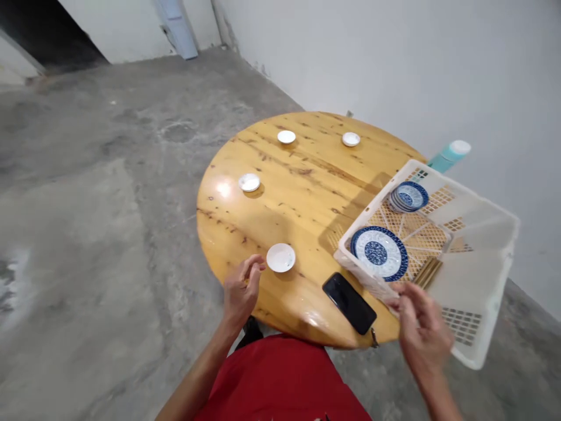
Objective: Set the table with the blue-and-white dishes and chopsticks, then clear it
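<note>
Dish (281, 258), round, sits on the tabletop (307, 202) just right of the left hand (242, 287), half-curled and seemingly empty; the right hand (424, 325), farther off, is at the basket (482, 251) rim, its grip unclear.

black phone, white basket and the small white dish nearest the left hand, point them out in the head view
black phone (349, 303): head view, middle of its dark upper face
white basket (480, 237): head view, inner side wall
small white dish (281, 258): head view, middle of the dish
</note>
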